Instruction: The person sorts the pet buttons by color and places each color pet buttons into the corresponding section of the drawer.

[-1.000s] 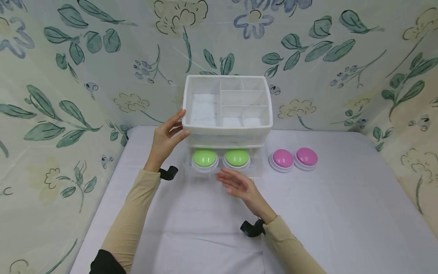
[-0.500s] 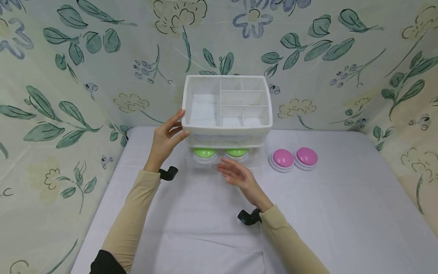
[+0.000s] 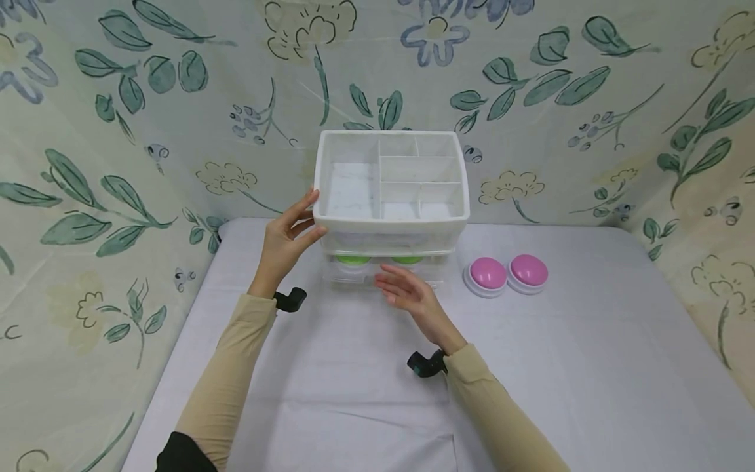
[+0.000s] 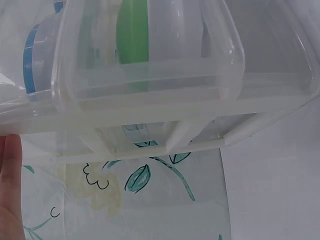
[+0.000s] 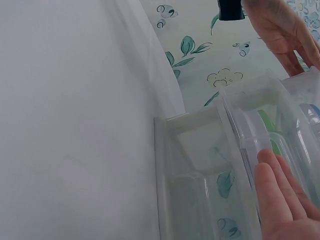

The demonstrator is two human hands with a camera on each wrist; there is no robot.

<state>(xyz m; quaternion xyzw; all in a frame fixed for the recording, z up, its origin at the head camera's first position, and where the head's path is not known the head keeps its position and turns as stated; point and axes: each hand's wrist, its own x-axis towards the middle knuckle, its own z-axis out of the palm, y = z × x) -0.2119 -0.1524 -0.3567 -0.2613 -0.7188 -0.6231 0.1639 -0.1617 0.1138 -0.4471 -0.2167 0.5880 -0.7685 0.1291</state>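
A white drawer organizer (image 3: 391, 229) with clear drawers stands at the back of the table. My left hand (image 3: 280, 252) holds its left front corner, thumb on the front face and fingers along the side. Below the upper drawer, a clear drawer (image 3: 348, 282) sticks out a little. In it sit two round white-based pieces with green domed tops (image 3: 352, 260), mostly hidden under the organizer. My right hand (image 3: 409, 298) has its fingers extended against this drawer's front. The right wrist view shows those fingertips (image 5: 265, 156) at the clear front, close to a green-topped piece (image 5: 267, 125).
Two round pieces with pink domed tops (image 3: 488, 273) stand side by side right of the organizer. Open compartments (image 3: 421, 167) divide its top. A blue-banded piece (image 4: 31, 60) shows in the upper drawer. Floral cloth (image 3: 531, 131) hangs close behind.
The drawer with the green-topped pieces has slid back into the organizer, covering most of them. My right hand has moved forward with it; my left hand stays at the corner.
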